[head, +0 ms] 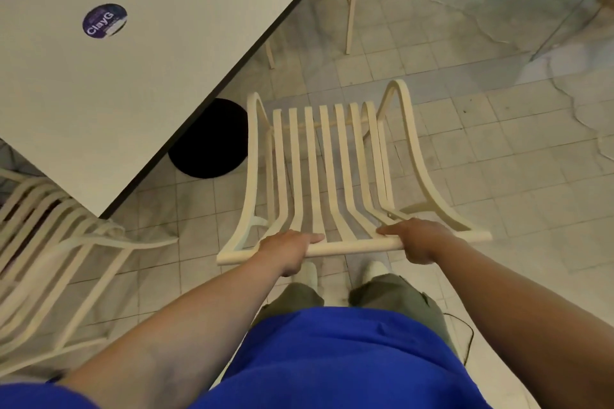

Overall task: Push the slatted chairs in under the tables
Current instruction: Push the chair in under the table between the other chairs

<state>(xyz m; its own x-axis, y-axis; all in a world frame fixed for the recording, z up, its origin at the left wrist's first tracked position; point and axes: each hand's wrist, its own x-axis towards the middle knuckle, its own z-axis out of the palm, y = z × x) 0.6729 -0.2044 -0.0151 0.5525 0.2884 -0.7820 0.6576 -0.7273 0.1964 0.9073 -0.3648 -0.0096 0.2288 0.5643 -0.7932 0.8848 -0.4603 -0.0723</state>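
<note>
Gripping top rail [352,246] of cream slatted chair [327,159]: left hand [289,247] and right hand [415,239] both wrapped round it, well apart. Chair on tiled floor [498,159], right of white table [133,83], not under tabletop, near black round base [212,139].

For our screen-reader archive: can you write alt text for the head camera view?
A person's left hand and right hand grip the top rail of a cream slatted chair standing on tiled floor beside the corner of a white table, not yet under it. A second chair stands at the table's near side, a third chair at its far side.
</note>
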